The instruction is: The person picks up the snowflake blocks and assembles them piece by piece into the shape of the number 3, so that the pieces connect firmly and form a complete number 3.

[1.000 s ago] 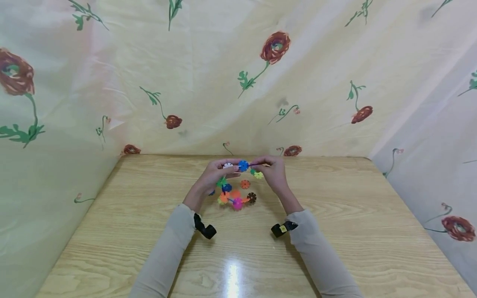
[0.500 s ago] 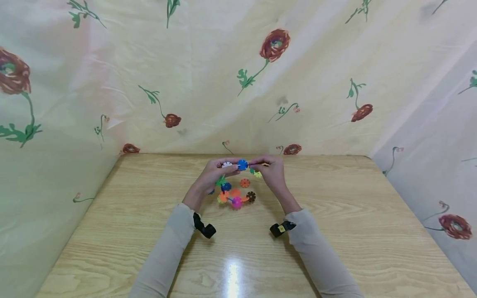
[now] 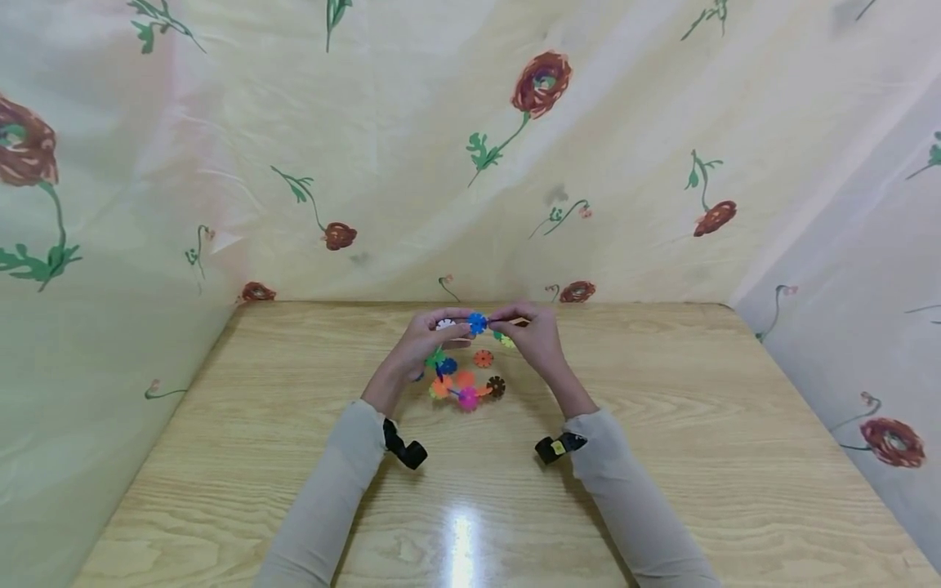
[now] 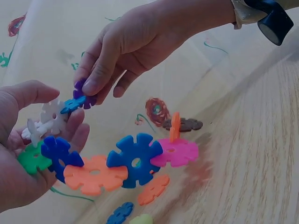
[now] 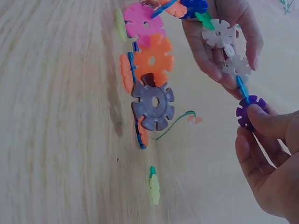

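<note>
My left hand (image 3: 422, 341) holds a chain of slotted snowflake discs, with white discs (image 4: 53, 115) between its thumb and fingers. From there the chain hangs down through green (image 4: 34, 157), dark blue (image 4: 60, 156), orange (image 4: 96, 175) and pink (image 4: 175, 151) discs, ending in a brown disc (image 5: 154, 101). At its upper end a light blue disc (image 3: 478, 323) joins the white ones. My right hand (image 3: 539, 336) pinches a purple disc (image 5: 251, 112) between thumb and fingers. That purple disc meets the light blue one at its edge; how deep the slots sit is hidden.
Loose discs lie on the wooden table (image 3: 294, 457) beneath the chain: an orange one (image 3: 483, 358), a yellow-green one (image 5: 154, 189) beside a green one, and blue ones. A flowered cloth (image 3: 412, 163) hangs behind the table's far edge.
Both hands stay almost in place, holding the same discs. My right fingertips and the purple disc appear slightly closer to the light blue disc. The head view has shifted a little.
</note>
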Motion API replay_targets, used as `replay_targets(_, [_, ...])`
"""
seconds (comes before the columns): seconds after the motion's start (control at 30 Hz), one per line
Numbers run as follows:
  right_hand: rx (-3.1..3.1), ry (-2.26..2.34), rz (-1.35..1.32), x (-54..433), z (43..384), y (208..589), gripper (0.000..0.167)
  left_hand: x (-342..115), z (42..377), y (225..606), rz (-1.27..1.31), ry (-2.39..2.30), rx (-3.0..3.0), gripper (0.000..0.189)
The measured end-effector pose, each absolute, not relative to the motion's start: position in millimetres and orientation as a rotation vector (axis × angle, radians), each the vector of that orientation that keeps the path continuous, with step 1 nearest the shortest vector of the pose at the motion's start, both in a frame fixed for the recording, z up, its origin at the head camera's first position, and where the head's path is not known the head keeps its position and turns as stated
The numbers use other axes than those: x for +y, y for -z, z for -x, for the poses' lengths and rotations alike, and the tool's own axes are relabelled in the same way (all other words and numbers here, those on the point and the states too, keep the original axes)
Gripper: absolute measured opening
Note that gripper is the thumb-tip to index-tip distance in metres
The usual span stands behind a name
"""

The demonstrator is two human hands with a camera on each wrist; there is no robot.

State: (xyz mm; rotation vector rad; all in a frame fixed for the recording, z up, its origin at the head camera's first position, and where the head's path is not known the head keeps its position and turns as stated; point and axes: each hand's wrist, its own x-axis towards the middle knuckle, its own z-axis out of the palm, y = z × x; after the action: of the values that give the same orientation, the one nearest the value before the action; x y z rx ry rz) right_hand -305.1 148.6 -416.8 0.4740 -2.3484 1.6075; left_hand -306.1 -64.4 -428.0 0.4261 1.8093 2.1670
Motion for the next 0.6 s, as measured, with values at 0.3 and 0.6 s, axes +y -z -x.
replay_targets(0.3, [-2.446, -1.578, -0.482, 146.7, 306.0, 415.1, 0.017, -65.0, 306.9, 429.0, -0.334, -2.108, 1.889, 0.034])
replay_targets(0.6, [-2.542, -1.602, -0.501, 152.2, 307.0, 409.3, 0.028, -66.6, 307.4, 428.6, -0.338, -2.075, 1.914, 0.034])
